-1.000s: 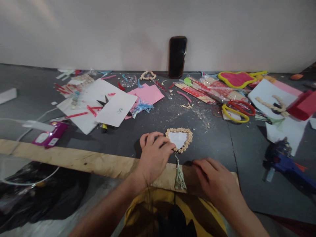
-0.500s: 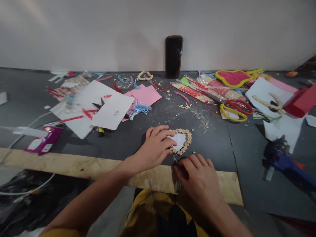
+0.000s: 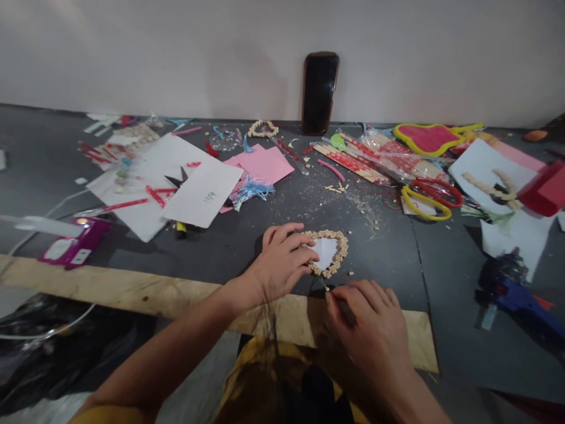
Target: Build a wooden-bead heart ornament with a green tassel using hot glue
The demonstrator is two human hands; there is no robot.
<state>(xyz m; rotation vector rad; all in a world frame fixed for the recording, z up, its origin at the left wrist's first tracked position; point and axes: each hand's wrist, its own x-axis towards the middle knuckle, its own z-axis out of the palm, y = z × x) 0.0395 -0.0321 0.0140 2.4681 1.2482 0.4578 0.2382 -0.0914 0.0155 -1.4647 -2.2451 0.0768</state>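
Note:
A heart-like ring of small beige pieces [image 3: 341, 254] lies on the dark table, with white paper [image 3: 325, 252] inside it. My left hand [image 3: 282, 259] rests over the ring's left side, fingers bent and slightly apart, fingertips on its edge and the paper. Just below the ring, my right hand [image 3: 368, 312] pinches the end of a thin pale string [image 3: 323, 284] between thumb and forefinger. The string runs up to the ring's lower edge. Whether the left fingers grip the ring or only press on it is hard to see, but they touch it.
Behind stand a phone [image 3: 320, 93] against the wall, pink paper [image 3: 265, 165], a blue tassel [image 3: 253, 191] and wrapped chopsticks [image 3: 353, 164]. White sheets [image 3: 203, 193] and a purple device [image 3: 76, 241] lie left; yellow-red scissors [image 3: 426, 203] and a blue glue gun [image 3: 512, 288] lie right.
My right hand has moved slightly right and its pinch on the string's end now shows. The tassel-like strands below it no longer show. The view has shifted a little.

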